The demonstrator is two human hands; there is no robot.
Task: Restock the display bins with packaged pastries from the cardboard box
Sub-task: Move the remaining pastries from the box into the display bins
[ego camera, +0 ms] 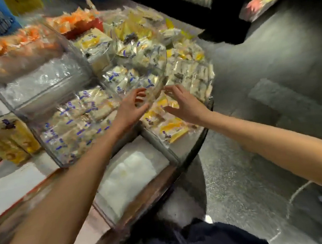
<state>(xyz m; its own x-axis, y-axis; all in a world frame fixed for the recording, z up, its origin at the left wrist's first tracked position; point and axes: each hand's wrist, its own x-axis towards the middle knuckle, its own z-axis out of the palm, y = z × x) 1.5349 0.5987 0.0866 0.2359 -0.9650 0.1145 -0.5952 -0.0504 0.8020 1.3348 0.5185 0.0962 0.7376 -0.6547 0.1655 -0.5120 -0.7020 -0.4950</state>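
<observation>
Blurry head view. Both arms were stretched out to the clear display bins (39,99) on the display stand (198,146). The left hand (132,108) was open, fingers spread and slightly bent, gripping nothing. Its fingertips sat right at the curved front rim of the upper middle bin (164,75), and with the blur we could not tell if they touched it. The right hand (183,105) was also open, fingers fanned and thumb out, holding nothing. It hovered just beside that same rim, above the yellow packets (172,128) in the low bin at the stand's right edge. The two hands were near each other with the rim between them. The white packaged pastries with blue print (75,121) filled the bin left of the left hand and also the curved bin. Orange packets (13,45) lay in the bin at the stand's far left corner. Grey floor (250,71) ran along the stand's right edge, and dark clothing (200,241) showed at the bottom.
</observation>
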